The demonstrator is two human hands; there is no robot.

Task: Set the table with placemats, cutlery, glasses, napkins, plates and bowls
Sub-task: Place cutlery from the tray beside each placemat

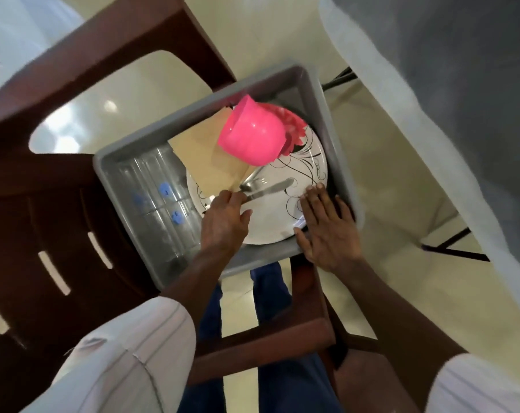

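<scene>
Left hand (223, 219) is pinched on the knife (267, 189) handle; the blade lies on the white plate (270, 222) between both hands, inside the grey bin (336, 138). Right hand (327, 231) is open, flat on plate rim and bin edge. Knife: thin, stiff, light, likely slippery on glaze, so grip the handle. Pink bowl (252, 135), beyond the fingers, looks tipped.

— What sits in the tub (330, 114)?
— A plate (273, 216) fills its right half, with a knife (270, 188) and napkins (205, 156) lying on it. A bowl (251, 131) rests tilted on the plate's far part.
— And the left half?
— Glasses (160, 201) lie there, beside the plate.
</scene>
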